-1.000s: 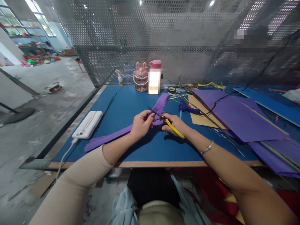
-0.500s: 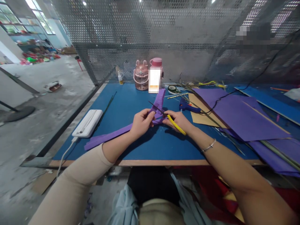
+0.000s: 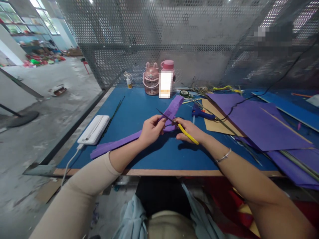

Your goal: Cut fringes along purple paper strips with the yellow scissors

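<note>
One flat white plastic box (image 3: 93, 130) is joined to a white cable (image 3: 70, 161). Over the blue tabletop (image 3: 154, 159), a long purple crepe-paper strip (image 3: 119, 142) is pinched by the left hand (image 3: 152, 130), partly hidden behind it. Lettering on the pink-lidded bottle (image 3: 167, 65) cannot be read under pixelation. Yellow-handled metal scissors (image 3: 188, 134), dark blades crossed over the strip, are gripped by the right hand (image 3: 191, 128); the blades' opening cannot be told. Purple paper sheets (image 3: 261, 122) are cut off rightward.
</note>
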`<control>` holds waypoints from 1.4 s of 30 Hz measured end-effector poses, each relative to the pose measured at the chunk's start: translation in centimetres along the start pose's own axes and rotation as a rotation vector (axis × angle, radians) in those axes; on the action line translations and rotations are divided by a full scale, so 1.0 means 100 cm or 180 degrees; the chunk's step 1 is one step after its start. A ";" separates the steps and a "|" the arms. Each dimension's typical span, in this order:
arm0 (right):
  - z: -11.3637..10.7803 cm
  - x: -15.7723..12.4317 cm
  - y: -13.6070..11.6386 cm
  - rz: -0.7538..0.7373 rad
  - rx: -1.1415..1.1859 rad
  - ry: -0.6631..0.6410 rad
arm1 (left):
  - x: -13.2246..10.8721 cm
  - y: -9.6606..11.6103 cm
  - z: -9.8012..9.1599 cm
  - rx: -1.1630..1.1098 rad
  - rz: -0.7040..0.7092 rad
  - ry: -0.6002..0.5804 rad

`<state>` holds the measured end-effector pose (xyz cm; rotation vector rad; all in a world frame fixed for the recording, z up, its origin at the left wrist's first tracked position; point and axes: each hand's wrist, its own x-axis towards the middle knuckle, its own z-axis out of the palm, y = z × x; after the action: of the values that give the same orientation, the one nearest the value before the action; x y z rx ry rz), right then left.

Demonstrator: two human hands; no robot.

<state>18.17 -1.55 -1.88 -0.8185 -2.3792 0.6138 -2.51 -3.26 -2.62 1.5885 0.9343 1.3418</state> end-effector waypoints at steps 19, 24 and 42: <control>0.002 -0.001 -0.004 0.0217 0.0197 0.0248 | 0.000 0.000 -0.001 -0.0092 0.0096 -0.0050; 0.004 -0.001 -0.004 0.0351 0.0085 0.0384 | 0.000 0.001 -0.001 -0.0005 0.0115 -0.0017; 0.002 -0.002 0.002 0.0106 -0.0405 0.0074 | 0.000 0.003 0.002 -0.0030 0.0060 0.0015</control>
<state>18.25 -1.57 -2.14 -0.9162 -2.4072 0.4671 -2.35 -3.39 -2.30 1.5915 0.9166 1.3615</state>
